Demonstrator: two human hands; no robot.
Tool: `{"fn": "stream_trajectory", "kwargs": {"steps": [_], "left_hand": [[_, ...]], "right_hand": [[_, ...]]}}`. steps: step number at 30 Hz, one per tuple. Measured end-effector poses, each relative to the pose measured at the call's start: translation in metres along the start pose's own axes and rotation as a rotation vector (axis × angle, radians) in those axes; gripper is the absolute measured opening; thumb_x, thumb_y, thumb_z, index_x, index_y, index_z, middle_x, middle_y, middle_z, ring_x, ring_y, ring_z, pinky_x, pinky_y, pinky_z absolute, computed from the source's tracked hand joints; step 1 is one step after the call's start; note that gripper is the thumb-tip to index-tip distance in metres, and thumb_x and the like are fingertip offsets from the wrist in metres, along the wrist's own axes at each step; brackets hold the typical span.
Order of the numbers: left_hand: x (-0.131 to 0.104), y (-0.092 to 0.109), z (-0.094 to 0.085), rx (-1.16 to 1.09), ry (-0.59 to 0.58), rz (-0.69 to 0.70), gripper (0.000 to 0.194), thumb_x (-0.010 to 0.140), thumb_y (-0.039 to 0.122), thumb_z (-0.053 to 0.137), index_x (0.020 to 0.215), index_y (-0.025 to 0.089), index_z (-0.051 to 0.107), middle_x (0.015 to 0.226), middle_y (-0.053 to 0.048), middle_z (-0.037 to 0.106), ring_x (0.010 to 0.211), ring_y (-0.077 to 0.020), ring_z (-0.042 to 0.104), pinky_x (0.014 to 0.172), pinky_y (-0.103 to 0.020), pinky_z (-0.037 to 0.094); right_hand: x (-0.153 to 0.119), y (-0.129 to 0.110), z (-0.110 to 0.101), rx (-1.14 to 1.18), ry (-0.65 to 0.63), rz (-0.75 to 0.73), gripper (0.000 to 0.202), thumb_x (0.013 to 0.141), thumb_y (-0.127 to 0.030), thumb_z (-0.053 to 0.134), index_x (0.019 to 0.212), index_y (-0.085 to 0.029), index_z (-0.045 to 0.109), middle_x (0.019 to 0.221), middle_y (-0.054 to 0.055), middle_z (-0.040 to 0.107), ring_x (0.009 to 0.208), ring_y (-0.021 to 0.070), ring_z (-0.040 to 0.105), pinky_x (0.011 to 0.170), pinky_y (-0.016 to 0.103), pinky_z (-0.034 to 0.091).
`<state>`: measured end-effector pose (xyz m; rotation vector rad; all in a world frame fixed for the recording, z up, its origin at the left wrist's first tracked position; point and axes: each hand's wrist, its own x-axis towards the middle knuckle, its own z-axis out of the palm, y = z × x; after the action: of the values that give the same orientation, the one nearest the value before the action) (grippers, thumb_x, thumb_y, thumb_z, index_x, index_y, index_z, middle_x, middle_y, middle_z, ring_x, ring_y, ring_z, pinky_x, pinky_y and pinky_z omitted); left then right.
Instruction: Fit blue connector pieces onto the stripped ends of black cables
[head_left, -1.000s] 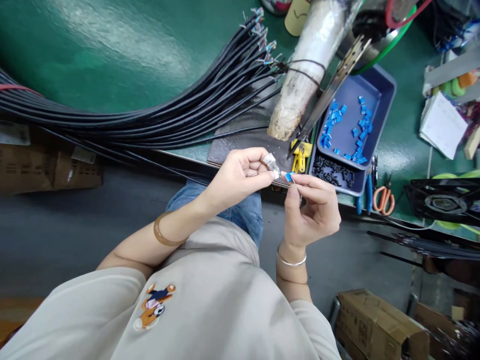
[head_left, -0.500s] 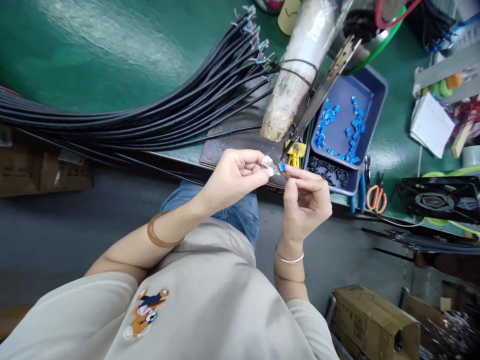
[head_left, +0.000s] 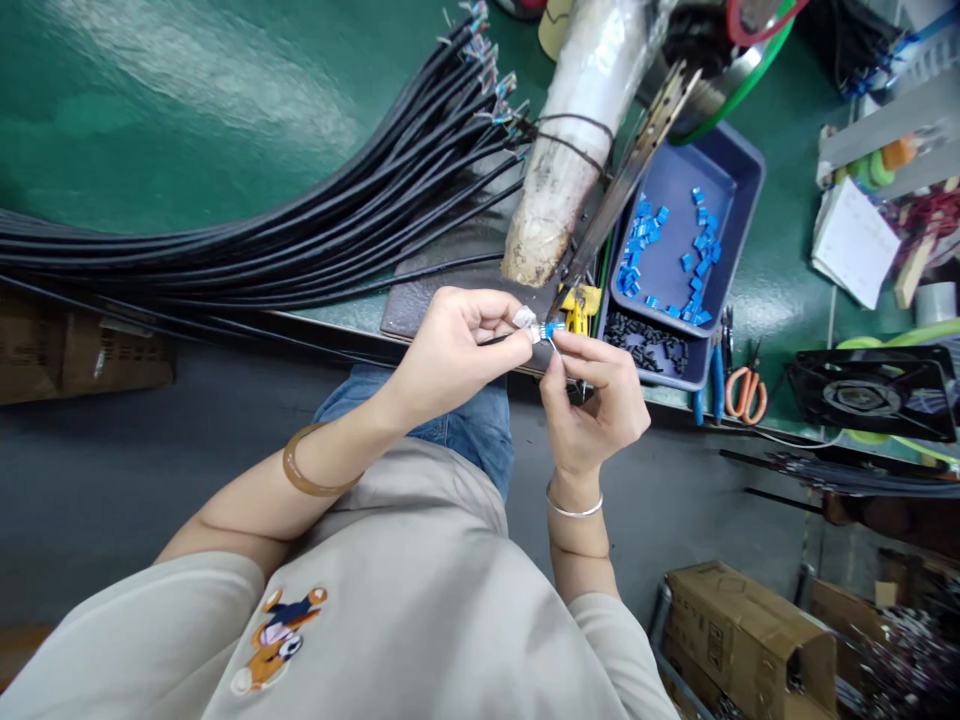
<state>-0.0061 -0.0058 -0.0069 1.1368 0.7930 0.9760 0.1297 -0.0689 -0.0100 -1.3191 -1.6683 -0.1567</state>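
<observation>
My left hand (head_left: 469, 345) pinches the end of a black cable, mostly hidden by the fingers; white wrapping covers the thumb and index fingertips. My right hand (head_left: 598, 395) has a small blue connector (head_left: 554, 329) between its thumb and index finger. At the left fingertips the connector meets the wire ends; how far they reach into it is too small to tell. One thin pale wire sticks down beside it. Just beyond the hands lies a yellow tool (head_left: 579, 308).
A bundle of black cables (head_left: 300, 245) with stripped ends lies across the green table. On the right are a bin (head_left: 739, 230) of blue connectors, a tray with small black parts (head_left: 637, 340), orange-handled scissors (head_left: 746, 393) and a fan (head_left: 874, 393). A wrapped post (head_left: 570, 150) slants overhead.
My right hand has brought the blue connector left, closing the small gap to the wire ends at my left fingertips. The whole view has shifted slightly.
</observation>
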Motion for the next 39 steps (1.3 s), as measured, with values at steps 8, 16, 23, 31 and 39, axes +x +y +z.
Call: {"fn": "stream_trajectory", "kwargs": {"steps": [8,16,23,31,39], "left_hand": [[0.005,-0.002,0.004,0.040,0.059,0.087,0.012,0.071,0.006,0.060,0.061,0.013,0.059,0.057,0.004,0.049,0.052,-0.0038,0.045,0.050,-0.015,0.038],[0.005,0.003,0.006,-0.004,0.063,0.061,0.008,0.071,0.007,0.059,0.066,0.013,0.063,0.061,0.002,0.058,0.056,-0.0046,0.050,0.053,-0.015,0.042],[0.005,0.003,0.003,0.079,0.043,0.040,0.009,0.070,0.008,0.059,0.063,0.013,0.060,0.056,0.004,0.052,0.053,-0.0045,0.046,0.050,-0.015,0.039],[0.002,0.008,0.005,0.140,0.061,0.076,0.008,0.072,0.013,0.061,0.064,0.014,0.060,0.059,0.003,0.053,0.054,-0.0056,0.046,0.051,-0.017,0.039],[0.003,0.004,0.000,0.128,0.023,0.003,0.009,0.070,0.012,0.060,0.062,0.014,0.057,0.055,0.004,0.044,0.051,-0.0044,0.036,0.046,-0.018,0.030]], "right_hand": [[0.005,0.001,0.003,-0.055,0.006,0.008,0.016,0.080,-0.007,0.068,0.085,-0.020,0.061,0.095,0.001,0.074,0.086,0.0123,0.071,0.079,0.028,0.059],[0.008,-0.002,0.004,-0.067,0.014,0.011,0.017,0.079,-0.006,0.070,0.084,-0.020,0.062,0.096,0.001,0.074,0.088,0.0119,0.070,0.080,0.028,0.059],[0.006,0.000,0.004,-0.085,0.002,0.004,0.016,0.078,-0.007,0.070,0.082,-0.019,0.060,0.092,0.002,0.074,0.083,0.0112,0.070,0.077,0.026,0.059],[0.010,-0.005,0.003,-0.124,0.014,0.035,0.016,0.078,-0.010,0.072,0.085,-0.023,0.065,0.094,-0.001,0.072,0.084,0.0126,0.071,0.077,0.028,0.060],[0.005,-0.003,0.003,-0.137,-0.007,-0.023,0.018,0.077,-0.008,0.071,0.081,-0.020,0.058,0.091,0.002,0.075,0.081,0.0121,0.072,0.074,0.025,0.059]]}}
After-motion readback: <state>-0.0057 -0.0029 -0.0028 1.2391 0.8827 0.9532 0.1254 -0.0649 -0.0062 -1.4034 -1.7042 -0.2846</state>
